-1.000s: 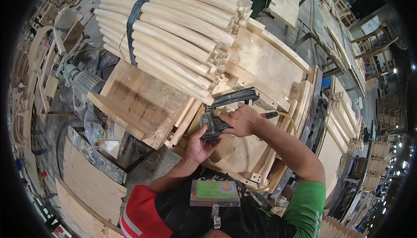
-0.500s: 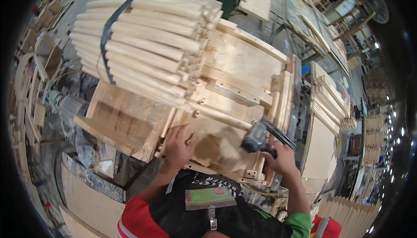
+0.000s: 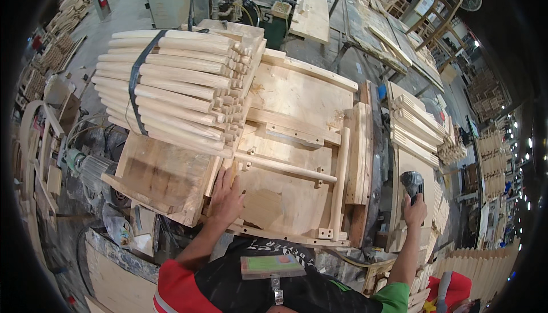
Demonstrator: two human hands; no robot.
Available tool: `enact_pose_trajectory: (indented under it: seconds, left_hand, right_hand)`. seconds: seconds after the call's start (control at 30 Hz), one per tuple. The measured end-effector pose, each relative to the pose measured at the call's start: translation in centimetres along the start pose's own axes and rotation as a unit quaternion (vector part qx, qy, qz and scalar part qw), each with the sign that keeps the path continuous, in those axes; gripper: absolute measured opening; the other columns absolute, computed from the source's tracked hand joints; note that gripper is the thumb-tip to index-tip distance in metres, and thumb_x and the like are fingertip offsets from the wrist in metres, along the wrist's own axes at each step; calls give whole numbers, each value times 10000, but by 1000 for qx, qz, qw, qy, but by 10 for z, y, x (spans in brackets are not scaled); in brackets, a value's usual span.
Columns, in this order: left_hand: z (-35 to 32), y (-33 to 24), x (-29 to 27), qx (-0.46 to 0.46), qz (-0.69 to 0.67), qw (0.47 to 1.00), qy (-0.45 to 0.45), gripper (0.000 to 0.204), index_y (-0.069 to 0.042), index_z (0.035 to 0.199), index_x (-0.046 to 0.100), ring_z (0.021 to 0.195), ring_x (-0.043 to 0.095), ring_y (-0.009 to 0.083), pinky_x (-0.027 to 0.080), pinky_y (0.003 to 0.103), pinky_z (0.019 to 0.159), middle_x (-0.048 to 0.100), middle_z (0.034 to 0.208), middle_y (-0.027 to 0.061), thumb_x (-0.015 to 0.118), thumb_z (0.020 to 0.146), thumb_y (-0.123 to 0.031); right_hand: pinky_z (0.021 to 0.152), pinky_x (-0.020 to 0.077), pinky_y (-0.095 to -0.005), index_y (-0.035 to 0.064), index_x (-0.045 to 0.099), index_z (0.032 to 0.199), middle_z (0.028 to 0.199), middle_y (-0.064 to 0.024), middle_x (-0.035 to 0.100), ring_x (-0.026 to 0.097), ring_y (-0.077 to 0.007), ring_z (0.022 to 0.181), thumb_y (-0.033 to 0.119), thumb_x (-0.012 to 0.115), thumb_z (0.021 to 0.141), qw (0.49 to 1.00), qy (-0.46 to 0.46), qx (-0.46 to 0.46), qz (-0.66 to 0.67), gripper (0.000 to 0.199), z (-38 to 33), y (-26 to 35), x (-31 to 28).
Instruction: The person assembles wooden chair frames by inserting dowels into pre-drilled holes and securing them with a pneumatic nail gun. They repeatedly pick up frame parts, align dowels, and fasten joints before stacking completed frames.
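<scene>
My left hand (image 3: 227, 201) lies with its fingers stretched along the left rail of a wooden jig (image 3: 271, 79), beside the end of a round wooden rod (image 3: 285, 166). That rod runs across the jig to an upright wooden bar (image 3: 341, 181) at its right side. Well to the right, my right hand (image 3: 415, 211) is closed round the handle of a black nail gun (image 3: 412, 181). The nail gun is held up over a pale board, apart from the jig. Small wooden blocks (image 3: 325, 233) are fixed at the jig's near edge.
A strapped bundle of turned wooden rods (image 3: 171, 79) lies at the left, above a wooden trough (image 3: 160, 170). Stacked slats (image 3: 416, 127) rest on the right-hand bench. A motor (image 3: 94, 164) stands at far left. Part of another person in a red sleeve (image 3: 456, 284) shows at lower right.
My right hand has carried the nail gun rightward, away from the jig and over the side bench. My left hand stays at the left rail. The whole view has shifted somewhat.
</scene>
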State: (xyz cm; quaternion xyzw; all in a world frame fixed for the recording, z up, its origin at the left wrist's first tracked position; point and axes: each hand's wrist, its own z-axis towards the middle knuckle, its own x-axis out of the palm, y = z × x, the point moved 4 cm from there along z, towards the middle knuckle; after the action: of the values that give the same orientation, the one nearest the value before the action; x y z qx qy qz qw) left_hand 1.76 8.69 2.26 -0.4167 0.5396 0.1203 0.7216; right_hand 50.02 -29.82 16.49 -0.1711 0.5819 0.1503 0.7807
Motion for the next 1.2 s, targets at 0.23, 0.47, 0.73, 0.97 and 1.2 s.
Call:
enact_pose_trajectory:
  seconds: [0.23, 0.47, 0.73, 0.97, 1.2]
  left_hand:
    - [1, 4, 6, 47, 44, 995, -82, 518, 136, 1369, 597, 1513, 381, 532, 381, 536, 1235, 457, 1563, 342, 638, 907, -95]
    - [13, -5, 4, 57, 83, 992, -71, 484, 104, 1388, 593, 1449, 457, 489, 428, 511, 1203, 420, 1554, 335, 597, 920, -19]
    - [9, -3, -6, -89, 62, 992, 56, 854, -39, 1666, 327, 1193, 661, 462, 541, 531, 973, 558, 1410, 341, 700, 908, -161]
    - [-15, -52, -19, -84, -201, 976, 9, 862, 9, 1610, 386, 1135, 716, 419, 557, 501, 998, 677, 1254, 355, 733, 883, -299]
    - [-92, -112, -62, -34, -635, 769, 68, 438, 14, 1360, 607, 667, 680, 130, 561, 294, 618, 693, 913, 56, 735, 989, -180]
  right_hand:
    - [829, 551, -565, 41, 694, 1132, 991, -228, 691, 678, -472, 963, 238, 736, 961, 967, -40, -145, 207, 265, -80, 110, 30]
    - [747, 583, -414, -46, 650, 1180, 975, -168, 748, 729, -285, 792, 301, 818, 908, 887, 296, 37, 351, 472, -144, 154, 129]
    - [662, 487, -306, -23, 658, 1084, 881, -28, 645, 590, -117, 749, 153, 743, 921, 802, 208, 12, 560, 255, -132, 147, 31]
    - [878, 516, -366, -42, 574, 1335, 1177, -134, 656, 627, -208, 1021, 124, 709, 960, 790, 133, -4, 599, 432, -178, 45, -14]
    - [982, 542, -461, -84, 498, 1502, 1373, -259, 627, 646, -317, 1160, 249, 761, 996, 859, 54, 29, 509, 660, -219, -60, -32]
